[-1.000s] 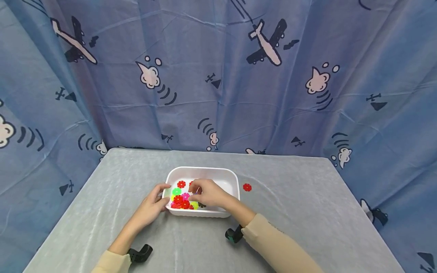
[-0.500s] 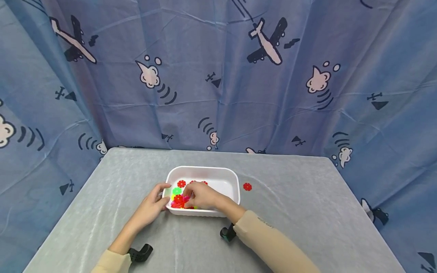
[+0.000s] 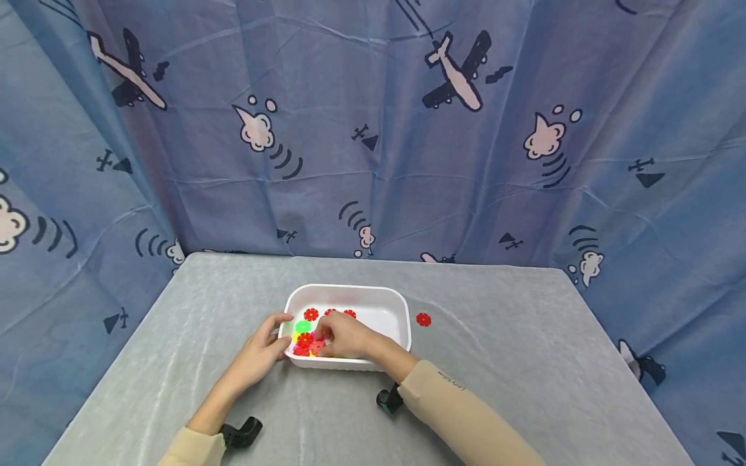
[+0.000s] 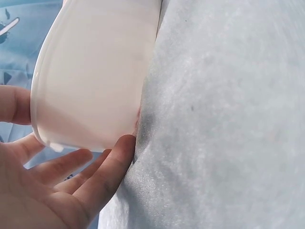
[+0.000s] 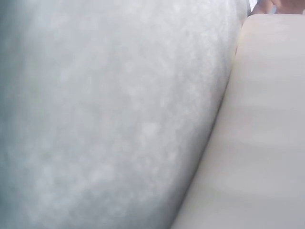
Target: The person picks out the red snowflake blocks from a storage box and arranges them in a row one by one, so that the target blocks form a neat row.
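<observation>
The two hands are apart, with the small, bright, flower-shaped pieces [image 3: 305, 340] between them inside a white tray [image 3: 344, 364]. The left hand [image 3: 259, 349] clasps the tray's left end: in the left wrist view one digit bears on the rim and another on the outer wall near its foot, the remaining fingers spread between them. The right hand [image 3: 348, 335] reaches in over the near wall, its fingers bent down upon the pieces; a red one shows beside the thumb, but whether it is pinched cannot be told. The right wrist view gives only a sliver of this hand, above the tray's pale outer wall.

Red, pink and yellow pieces crowd together directly left of the right fingertips, and a green piece [image 3: 303, 326] lies just beyond this cluster, near the left fingertips. Three red pieces [image 3: 311, 314] form a loose row past the right hand's knuckles, along the far part of the tray floor. A single red disc [image 3: 423, 320] rests outside, to the right of the right hand, on the grey-covered table [image 3: 495, 362]. Beyond both hands hangs a blue curtain [image 3: 326, 162] printed with aeroplanes. A black device [image 3: 241, 433] sits at the left wrist.
</observation>
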A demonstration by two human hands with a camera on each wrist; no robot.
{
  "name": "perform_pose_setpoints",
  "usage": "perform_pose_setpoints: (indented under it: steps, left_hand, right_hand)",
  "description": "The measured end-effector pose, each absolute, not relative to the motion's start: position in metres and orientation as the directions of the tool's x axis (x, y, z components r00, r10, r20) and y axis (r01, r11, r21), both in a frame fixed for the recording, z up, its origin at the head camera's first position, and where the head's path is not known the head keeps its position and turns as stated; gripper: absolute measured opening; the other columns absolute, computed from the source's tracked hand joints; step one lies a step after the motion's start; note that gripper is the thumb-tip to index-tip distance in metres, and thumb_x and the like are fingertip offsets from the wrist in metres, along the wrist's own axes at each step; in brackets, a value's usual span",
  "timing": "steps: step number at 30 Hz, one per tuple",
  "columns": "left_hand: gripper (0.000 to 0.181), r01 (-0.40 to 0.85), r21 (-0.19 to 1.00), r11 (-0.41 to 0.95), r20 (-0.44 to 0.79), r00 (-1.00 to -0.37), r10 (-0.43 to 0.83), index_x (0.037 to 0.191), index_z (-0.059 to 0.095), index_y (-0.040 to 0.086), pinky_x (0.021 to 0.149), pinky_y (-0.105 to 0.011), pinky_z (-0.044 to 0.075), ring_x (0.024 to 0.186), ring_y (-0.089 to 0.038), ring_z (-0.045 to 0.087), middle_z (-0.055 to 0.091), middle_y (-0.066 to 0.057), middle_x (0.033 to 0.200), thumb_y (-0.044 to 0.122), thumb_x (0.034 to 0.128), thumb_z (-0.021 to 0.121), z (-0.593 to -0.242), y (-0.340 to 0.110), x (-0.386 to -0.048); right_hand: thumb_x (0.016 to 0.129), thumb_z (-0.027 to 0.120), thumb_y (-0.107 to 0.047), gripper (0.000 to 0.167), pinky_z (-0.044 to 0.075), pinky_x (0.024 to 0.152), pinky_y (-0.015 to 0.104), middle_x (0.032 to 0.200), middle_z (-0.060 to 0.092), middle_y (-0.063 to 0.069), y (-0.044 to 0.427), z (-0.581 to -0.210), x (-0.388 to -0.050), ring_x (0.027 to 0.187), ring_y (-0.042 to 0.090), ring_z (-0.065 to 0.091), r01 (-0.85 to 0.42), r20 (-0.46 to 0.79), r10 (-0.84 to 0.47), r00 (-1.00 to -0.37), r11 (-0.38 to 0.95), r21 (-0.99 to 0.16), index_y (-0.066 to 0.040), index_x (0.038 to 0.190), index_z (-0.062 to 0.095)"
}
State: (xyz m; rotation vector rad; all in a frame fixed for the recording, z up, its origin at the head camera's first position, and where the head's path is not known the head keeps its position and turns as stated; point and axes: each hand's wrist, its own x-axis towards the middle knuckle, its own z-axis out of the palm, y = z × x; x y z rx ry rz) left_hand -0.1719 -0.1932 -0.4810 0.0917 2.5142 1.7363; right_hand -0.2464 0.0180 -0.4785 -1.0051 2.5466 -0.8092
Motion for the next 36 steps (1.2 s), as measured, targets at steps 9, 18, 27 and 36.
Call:
perform_pose_setpoints:
  steps: [9,18,27,36]
  left_hand:
    - [0.041,0.011,0.932,0.363,-0.027,-0.995,0.100,0.141,0.048,0.006,0.079,-0.035,0.058,0.111,-0.031,0.065,0.050,-0.028,0.145,0.007,0.1010,0.057,-0.480,-0.193,-0.171]
    - [0.042,-0.011,0.918,0.397,-0.049,-0.995,0.086,0.143,0.048,0.007,0.081,-0.034,0.058,0.111,-0.029,0.065,0.048,-0.027,0.147,0.008,0.1016,0.055,-0.480,-0.192,-0.173]
    - [0.042,-0.017,0.924,0.381,-0.055,-0.994,0.089,0.143,0.048,0.007,0.083,-0.036,0.058,0.117,-0.032,0.063,0.047,-0.026,0.149,0.008,0.1020,0.055,-0.481,-0.192,-0.174]
    - [0.042,-0.034,0.918,0.394,-0.072,-0.994,0.082,0.144,0.047,0.007,0.085,-0.039,0.058,0.114,-0.030,0.064,0.048,-0.025,0.147,0.010,0.1023,0.054,-0.480,-0.191,-0.172]
  right_hand:
    - [0.085,0.081,-0.009,0.024,0.043,0.063,0.022,0.069,0.054,-0.005,0.022,-0.475,-0.245,0.064,0.008,0.051,-0.457,-0.076,-0.648,-0.758,0.609,-0.648,-0.016,0.095,0.060]
    - [0.087,0.080,-0.008,0.022,0.045,0.061,0.023,0.068,0.058,-0.004,0.037,-0.462,-0.244,0.060,0.008,0.053,-0.447,-0.044,-0.643,-0.764,0.577,-0.683,-0.013,0.098,0.062]
    - [0.086,0.082,-0.010,0.023,0.044,0.061,0.025,0.068,0.055,-0.004,0.063,-0.444,-0.244,0.063,0.010,0.051,-0.490,0.019,-0.644,-0.765,0.562,-0.666,-0.013,0.098,0.063]
    - [0.084,0.083,-0.007,0.022,0.044,0.060,0.024,0.069,0.057,-0.005,0.098,-0.425,-0.236,0.064,0.007,0.052,-0.502,0.082,-0.637,-0.767,0.515,-0.695,-0.011,0.096,0.065]
